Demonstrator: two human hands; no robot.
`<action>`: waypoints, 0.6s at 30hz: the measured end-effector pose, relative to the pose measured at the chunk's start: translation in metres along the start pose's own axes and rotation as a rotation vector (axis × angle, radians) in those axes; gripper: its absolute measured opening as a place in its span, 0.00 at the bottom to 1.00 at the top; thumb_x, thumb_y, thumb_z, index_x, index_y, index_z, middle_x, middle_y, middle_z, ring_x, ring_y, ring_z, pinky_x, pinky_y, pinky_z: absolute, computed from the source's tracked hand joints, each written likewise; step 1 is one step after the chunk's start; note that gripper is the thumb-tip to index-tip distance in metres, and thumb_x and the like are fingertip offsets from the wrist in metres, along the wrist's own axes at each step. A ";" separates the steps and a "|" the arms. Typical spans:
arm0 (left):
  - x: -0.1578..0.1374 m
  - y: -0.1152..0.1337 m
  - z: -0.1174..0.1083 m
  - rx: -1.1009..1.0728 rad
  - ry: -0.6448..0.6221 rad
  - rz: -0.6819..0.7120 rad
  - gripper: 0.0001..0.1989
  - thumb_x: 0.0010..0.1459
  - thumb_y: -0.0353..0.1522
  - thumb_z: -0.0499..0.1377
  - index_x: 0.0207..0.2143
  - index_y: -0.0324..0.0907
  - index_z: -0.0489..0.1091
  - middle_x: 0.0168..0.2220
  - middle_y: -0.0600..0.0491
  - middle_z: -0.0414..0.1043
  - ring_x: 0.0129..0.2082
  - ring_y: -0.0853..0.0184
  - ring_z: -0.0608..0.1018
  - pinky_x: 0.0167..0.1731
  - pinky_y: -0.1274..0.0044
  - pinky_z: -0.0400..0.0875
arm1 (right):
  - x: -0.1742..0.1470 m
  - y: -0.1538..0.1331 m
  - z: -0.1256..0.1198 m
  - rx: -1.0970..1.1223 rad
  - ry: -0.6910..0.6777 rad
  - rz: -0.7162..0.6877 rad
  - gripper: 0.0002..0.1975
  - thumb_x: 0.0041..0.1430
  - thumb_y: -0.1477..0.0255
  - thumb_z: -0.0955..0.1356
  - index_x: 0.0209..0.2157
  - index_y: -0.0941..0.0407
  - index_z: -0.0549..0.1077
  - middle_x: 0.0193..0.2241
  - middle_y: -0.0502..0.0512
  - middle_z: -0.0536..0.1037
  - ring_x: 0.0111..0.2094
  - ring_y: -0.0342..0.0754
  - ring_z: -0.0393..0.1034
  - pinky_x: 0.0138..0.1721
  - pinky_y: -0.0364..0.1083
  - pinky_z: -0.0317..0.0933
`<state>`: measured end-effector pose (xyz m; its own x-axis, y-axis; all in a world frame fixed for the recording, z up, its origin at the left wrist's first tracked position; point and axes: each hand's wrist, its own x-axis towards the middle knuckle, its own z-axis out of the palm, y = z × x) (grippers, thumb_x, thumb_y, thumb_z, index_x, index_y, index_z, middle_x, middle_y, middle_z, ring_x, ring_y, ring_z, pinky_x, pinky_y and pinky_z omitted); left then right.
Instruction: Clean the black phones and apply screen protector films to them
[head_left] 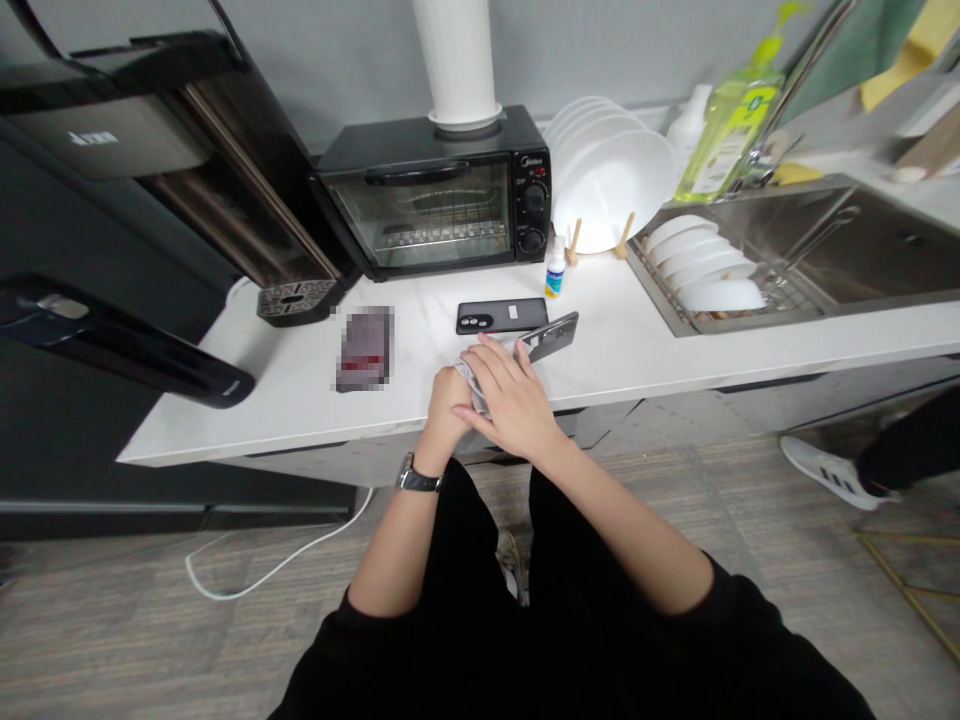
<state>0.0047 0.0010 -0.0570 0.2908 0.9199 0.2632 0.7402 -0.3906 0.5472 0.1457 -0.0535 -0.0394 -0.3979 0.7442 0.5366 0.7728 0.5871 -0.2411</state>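
Observation:
My left hand [448, 398], with a watch [420, 474] on its wrist, is closed at the counter's front edge. A light grey cloth [474, 386] shows between it and my right hand; most of the left fingers are hidden. My right hand [511, 398] lies across from the right, its fingers curved over the cloth. A grey phone [553, 337] sticks out tilted beyond the right fingers, its other end covered. Just behind lies a black phone or phone case [502, 315] with a camera block. Near it stands a small spray bottle [555, 268].
On the white counter [300, 410], a pixelated flat item [365, 350] lies left. Behind are a drinks machine [255, 190], toaster oven [435, 215] and racked plates [607, 180]. A sink [862, 240] with bowls [705, 265] is right. Another person's shoe [832, 472] shows on the floor.

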 end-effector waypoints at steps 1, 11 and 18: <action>-0.001 0.001 -0.001 0.006 -0.005 0.008 0.05 0.58 0.25 0.61 0.35 0.40 0.78 0.34 0.45 0.82 0.35 0.58 0.82 0.38 0.73 0.73 | 0.000 0.006 -0.001 -0.007 0.013 0.012 0.33 0.76 0.53 0.58 0.69 0.61 0.64 0.68 0.67 0.70 0.74 0.60 0.53 0.76 0.65 0.40; -0.008 0.016 -0.003 -0.152 0.061 -0.068 0.10 0.64 0.39 0.66 0.43 0.43 0.79 0.34 0.50 0.84 0.35 0.59 0.83 0.35 0.75 0.74 | 0.001 0.085 -0.017 -0.087 0.297 0.374 0.31 0.75 0.48 0.55 0.56 0.60 0.71 0.55 0.69 0.76 0.62 0.63 0.67 0.71 0.69 0.50; -0.006 0.006 -0.001 -0.050 0.023 0.006 0.06 0.63 0.27 0.61 0.39 0.41 0.78 0.35 0.50 0.82 0.36 0.60 0.83 0.40 0.74 0.74 | 0.005 0.016 0.006 -0.053 0.164 0.207 0.31 0.75 0.51 0.57 0.62 0.62 0.68 0.62 0.72 0.72 0.73 0.66 0.52 0.74 0.70 0.41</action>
<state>0.0068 -0.0074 -0.0542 0.2808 0.9168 0.2841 0.7071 -0.3978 0.5846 0.1530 -0.0387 -0.0457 -0.1467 0.7827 0.6048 0.8559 0.4070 -0.3191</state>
